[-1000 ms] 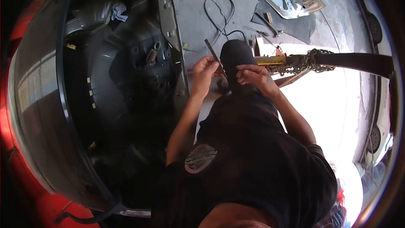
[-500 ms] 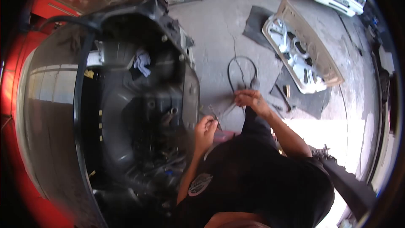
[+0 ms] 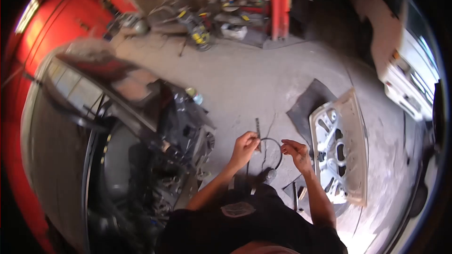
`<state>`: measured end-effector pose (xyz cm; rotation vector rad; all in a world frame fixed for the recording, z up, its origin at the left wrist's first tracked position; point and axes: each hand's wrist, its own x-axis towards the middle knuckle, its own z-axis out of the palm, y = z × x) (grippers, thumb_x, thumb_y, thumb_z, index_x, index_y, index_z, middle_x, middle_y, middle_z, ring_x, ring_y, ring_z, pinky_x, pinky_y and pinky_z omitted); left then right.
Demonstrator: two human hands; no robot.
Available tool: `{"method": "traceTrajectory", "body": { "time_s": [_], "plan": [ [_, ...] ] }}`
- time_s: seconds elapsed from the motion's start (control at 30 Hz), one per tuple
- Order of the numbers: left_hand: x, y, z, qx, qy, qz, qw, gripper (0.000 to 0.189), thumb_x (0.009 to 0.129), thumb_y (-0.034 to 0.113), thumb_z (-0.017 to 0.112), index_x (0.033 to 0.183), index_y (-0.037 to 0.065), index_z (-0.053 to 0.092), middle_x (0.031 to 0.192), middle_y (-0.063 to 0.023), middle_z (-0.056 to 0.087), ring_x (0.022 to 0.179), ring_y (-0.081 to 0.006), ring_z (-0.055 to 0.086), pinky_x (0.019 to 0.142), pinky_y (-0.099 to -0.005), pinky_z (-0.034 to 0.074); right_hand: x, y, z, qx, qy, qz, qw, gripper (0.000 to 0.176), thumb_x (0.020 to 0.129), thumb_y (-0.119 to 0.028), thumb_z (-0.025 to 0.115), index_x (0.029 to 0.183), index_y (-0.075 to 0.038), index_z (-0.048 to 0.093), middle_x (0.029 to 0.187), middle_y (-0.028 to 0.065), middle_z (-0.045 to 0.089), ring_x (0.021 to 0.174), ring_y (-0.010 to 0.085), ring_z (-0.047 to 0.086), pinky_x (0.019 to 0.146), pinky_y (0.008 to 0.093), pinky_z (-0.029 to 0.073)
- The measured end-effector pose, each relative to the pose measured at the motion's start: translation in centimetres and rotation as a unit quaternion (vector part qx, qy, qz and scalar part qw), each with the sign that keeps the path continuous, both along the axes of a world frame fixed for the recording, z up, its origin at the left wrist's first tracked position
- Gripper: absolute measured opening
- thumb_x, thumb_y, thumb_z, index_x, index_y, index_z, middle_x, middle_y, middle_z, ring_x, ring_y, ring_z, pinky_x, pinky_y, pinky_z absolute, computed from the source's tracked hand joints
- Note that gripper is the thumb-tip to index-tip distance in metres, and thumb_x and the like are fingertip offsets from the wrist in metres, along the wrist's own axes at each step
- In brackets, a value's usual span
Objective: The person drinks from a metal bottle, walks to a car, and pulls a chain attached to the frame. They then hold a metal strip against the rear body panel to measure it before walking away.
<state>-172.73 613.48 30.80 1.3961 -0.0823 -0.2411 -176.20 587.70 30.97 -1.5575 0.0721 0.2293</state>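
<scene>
My left hand (image 3: 245,147) is closed on a narrow dark strip (image 3: 257,127) that stands up past the fingertips; its lower end shows under the thumb. A short way to the right is my right hand (image 3: 297,154), fingers curled in toward the thumb; I cannot tell what, if anything, is in them. Between and below the hands, a black hose (image 3: 278,161) lies in a loop on the concrete floor, its right side passing close by the right fingertips in this view. A rounded grey thing (image 3: 269,175) shows beside the loop.
A dark car body (image 3: 127,127) with an exposed front bay fills the left. A pale stripped panel (image 3: 355,155) lies at right by dark mats (image 3: 308,103). Beyond are a white vehicle (image 3: 407,80), a red post (image 3: 280,9) and yellow-and-black equipment (image 3: 197,33).
The view has swung toward the back of the workshop. My left hand has moved away from the car bay and up, with the strip held; my right hand now sits right of the hose loop.
</scene>
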Motion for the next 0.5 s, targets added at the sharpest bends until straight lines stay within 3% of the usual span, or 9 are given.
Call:
{"method": "traceTrajectory", "body": {
  "time_s": [0.2, 0.27, 0.4, 0.43, 0.5],
  "plan": [
    [5.3, 2.8, 5.2, 0.091, -0.048, 0.091, 0.991, 0.014, 0.1, 0.006, 0.063, 0.109, -0.004, 0.061, 0.086, -0.0052, 0.067, 0.079, -0.01, 0.065, 0.069, -0.027, 0.052, 10.9, 9.2, -0.1, 0.025, 0.023, 0.195, 0.98, 0.033, 0.102, -0.014, 0.057, 0.126, 0.007, 0.068, 0.099, 0.0136, 0.075, 0.088, 0.0196, 0.072, 0.081, 0.0323, 0.058],
    [6.9, 2.7, 4.4, 0.075, -0.04, 0.137, 0.987, 0.014, 0.1, 0.006, 0.062, 0.11, -0.003, 0.062, 0.085, -0.0046, 0.066, 0.078, -0.0086, 0.063, 0.068, -0.0263, 0.051, 14.3, 10.3, -0.6, 0.042, 0.005, 0.232, 0.972, 0.034, 0.102, -0.016, 0.057, 0.124, 0.008, 0.068, 0.099, 0.0129, 0.074, 0.086, 0.02, 0.072, 0.081, 0.0327, 0.059],
    [11.6, 2.7, 2.6, 0.052, -0.074, 0.181, 0.979, 0.014, 0.1, 0.007, 0.061, 0.111, -0.002, 0.064, 0.083, -0.0039, 0.065, 0.077, -0.0071, 0.059, 0.065, -0.0261, 0.048, 23.5, 11.5, -2.3, -0.04, -0.064, 0.303, 0.95, 0.033, 0.102, -0.014, 0.056, 0.121, 0.01, 0.067, 0.098, 0.0122, 0.074, 0.088, 0.0189, 0.071, 0.083, 0.0318, 0.058],
    [13.3, 3.1, 3.2, 0.038, -0.087, 0.187, 0.978, 0.014, 0.1, 0.006, 0.061, 0.111, -0.002, 0.064, 0.083, -0.0042, 0.065, 0.077, -0.0077, 0.059, 0.065, -0.027, 0.048, 25.7, 13.0, -2.0, 0.007, -0.031, 0.275, 0.961, 0.036, 0.101, -0.019, 0.058, 0.121, 0.009, 0.068, 0.096, 0.0116, 0.074, 0.089, 0.0183, 0.071, 0.081, 0.0324, 0.057],
    [16.9, 4.2, 1.9, 0.044, -0.107, 0.189, 0.975, 0.016, 0.097, 0.007, 0.062, 0.109, -0.003, 0.066, 0.082, -0.0051, 0.063, 0.076, -0.0092, 0.058, 0.066, -0.0287, 0.048, 31.3, 14.1, -4.5, -0.03, -0.04, 0.302, 0.952, 0.039, 0.101, -0.023, 0.06, 0.122, 0.009, 0.068, 0.095, 0.0109, 0.073, 0.089, 0.0179, 0.07, 0.08, 0.0321, 0.056]
  ]
}}
